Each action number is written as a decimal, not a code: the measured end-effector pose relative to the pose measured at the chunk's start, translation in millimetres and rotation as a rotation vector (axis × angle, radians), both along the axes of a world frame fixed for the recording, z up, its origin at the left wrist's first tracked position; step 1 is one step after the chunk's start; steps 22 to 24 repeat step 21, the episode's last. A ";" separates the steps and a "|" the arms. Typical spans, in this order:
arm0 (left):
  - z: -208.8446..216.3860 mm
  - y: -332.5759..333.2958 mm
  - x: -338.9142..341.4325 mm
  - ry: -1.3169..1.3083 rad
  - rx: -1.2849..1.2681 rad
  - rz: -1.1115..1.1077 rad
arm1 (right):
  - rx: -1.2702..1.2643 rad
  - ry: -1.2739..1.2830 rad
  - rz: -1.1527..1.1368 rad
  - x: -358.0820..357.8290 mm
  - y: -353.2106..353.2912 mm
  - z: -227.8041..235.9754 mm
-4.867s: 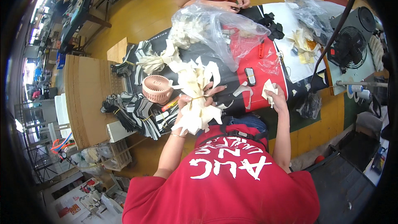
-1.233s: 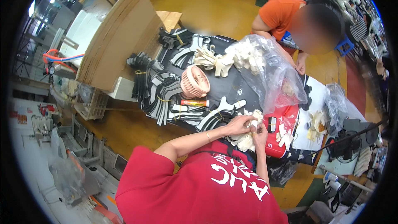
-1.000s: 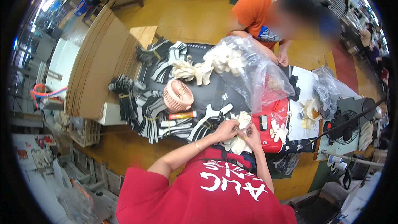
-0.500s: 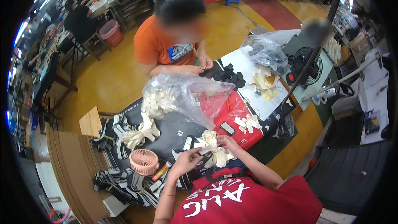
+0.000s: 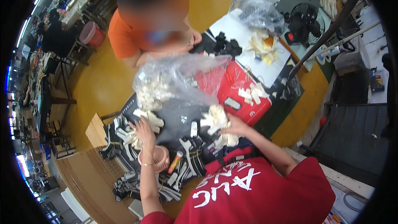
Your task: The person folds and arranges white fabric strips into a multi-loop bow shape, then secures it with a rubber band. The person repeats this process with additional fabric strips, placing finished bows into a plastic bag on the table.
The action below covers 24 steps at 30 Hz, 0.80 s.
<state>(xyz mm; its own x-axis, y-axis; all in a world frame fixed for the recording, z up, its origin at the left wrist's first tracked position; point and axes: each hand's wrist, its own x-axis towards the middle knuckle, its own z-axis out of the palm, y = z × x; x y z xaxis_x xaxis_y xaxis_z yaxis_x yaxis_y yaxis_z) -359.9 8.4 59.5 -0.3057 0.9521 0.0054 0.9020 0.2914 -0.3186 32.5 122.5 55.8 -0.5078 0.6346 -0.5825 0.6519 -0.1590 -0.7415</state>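
My right hand point(image 5: 235, 126) is closed on a bundle of cream fabric pieces point(image 5: 214, 118) near the table's front edge, and more cream pieces hang below it. Over on the left, my left hand point(image 5: 145, 132) has its fingers stretched out at a loose pile of cream pieces point(image 5: 152, 119). Whether it touches them all is hard to tell. Just below that hand stands a small round pink fan point(image 5: 156, 159), partly behind my forearm. A yellow-orange tube point(image 5: 175, 161) lies beside the fan. Between my hands a small white object point(image 5: 193, 129) rests on the dark tabletop.
Bundles of black-and-white strips point(image 5: 145, 186) lie at the left and front. A clear plastic bag point(image 5: 178, 76) of cream pieces covers the middle. Beyond it sits a person in orange point(image 5: 124, 37). A red sheet point(image 5: 244, 112) carries white scraps. A dark pole point(image 5: 323, 41) rises at right.
My left hand has left the bundle in front of me and moved left to the loose cream pile. My right hand still holds the bundle. The view has shifted.
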 end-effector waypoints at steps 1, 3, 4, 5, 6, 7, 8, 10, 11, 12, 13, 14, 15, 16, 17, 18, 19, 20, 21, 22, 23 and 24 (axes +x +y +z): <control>2.9 0.2 -3.6 -0.071 -0.052 0.044 | -0.033 0.111 -0.087 -2.0 2.9 3.5; 11.1 2.0 -7.3 -0.213 -0.032 0.049 | -0.234 0.275 -0.088 13.8 17.2 24.1; 16.2 2.6 -10.5 -0.272 -0.051 0.028 | -0.246 0.327 -0.137 16.3 19.6 34.5; 21.2 2.6 -13.1 -0.298 -0.089 0.040 | -0.234 0.280 -0.145 22.0 20.8 46.5; 25.4 4.0 -14.7 -0.319 -0.097 0.037 | -0.184 0.324 -0.133 27.5 23.5 57.8; 29.5 4.9 -16.0 -0.344 -0.118 0.056 | -0.324 0.343 -0.181 28.1 25.5 66.1; 33.4 6.4 -16.8 -0.368 -0.117 0.058 | -0.436 0.443 -0.213 30.9 27.3 73.8; 40.7 8.1 -11.9 -0.409 -0.091 0.058 | -0.558 0.553 -0.243 35.1 29.7 84.8; 46.6 6.5 -8.1 -0.426 -0.067 0.053 | -0.569 0.564 -0.246 36.1 30.1 88.1; 52.8 7.6 -3.8 -0.446 -0.045 0.040 | -0.576 0.567 -0.260 37.3 29.6 90.7; 59.1 8.0 1.5 -0.513 -0.010 0.080 | -0.631 0.511 -0.344 36.7 26.9 91.6; 65.8 7.7 5.9 -0.533 0.037 0.094 | -0.632 0.427 -0.409 36.0 24.3 92.1; 71.6 8.4 9.4 -0.561 0.067 0.102 | -0.643 0.500 -0.377 30.2 24.2 90.6; 77.0 8.3 12.5 -0.589 0.128 0.085 | -0.650 0.486 -0.362 23.7 23.5 90.5; 82.2 8.5 14.9 -0.670 0.186 0.111 | -0.634 0.561 -0.394 18.1 18.5 93.7; 86.3 8.2 19.2 -0.822 0.327 0.101 | -0.612 0.542 -0.446 10.9 12.7 98.5; 89.8 8.7 23.1 -1.117 0.376 0.224 | -0.593 0.612 -0.458 3.4 5.9 104.6; 93.0 7.0 27.8 -1.409 0.413 0.362 | -0.578 0.633 -0.423 -9.8 3.3 109.1; 96.2 5.5 32.6 -1.533 0.405 0.343 | -0.555 0.653 -0.349 -21.0 1.9 114.4; 96.2 5.5 32.6 -1.533 0.405 0.343 | -0.555 0.653 -0.349 -21.0 1.9 114.4; 96.2 5.5 32.6 -1.533 0.405 0.343 | -0.555 0.653 -0.349 -21.0 1.9 114.4; 96.2 5.5 32.6 -1.533 0.405 0.343 | -0.555 0.653 -0.349 -21.0 1.9 114.4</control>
